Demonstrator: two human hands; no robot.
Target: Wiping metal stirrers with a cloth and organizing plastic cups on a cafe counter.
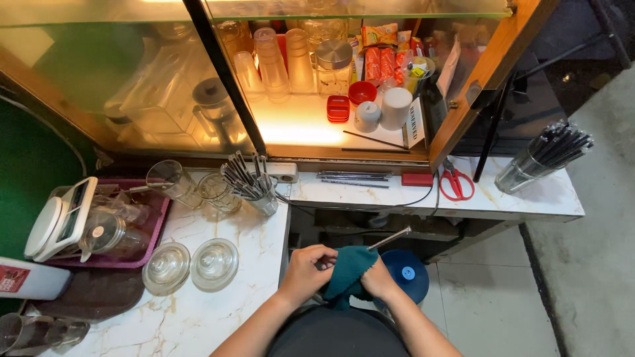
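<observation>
Low in the middle of the frame, the left hand [305, 268] and the right hand [378, 277] are both closed around a dark teal cloth [348, 274], which is wrapped about a thin metal straw [390, 238] whose free end pokes up to the right. Just below the right hand sits a blue lid [407, 272] on the floor side. To the left, on the marble bench [245, 264], lie two glass lids [190, 266]. Further up stands a cup of metal straws [250, 185], with glass jars [192, 186] beside it and a white scale [59, 218] on a purple tray [152, 235] at the left edge. Red scissors [456, 184] lie at the upper right.
</observation>
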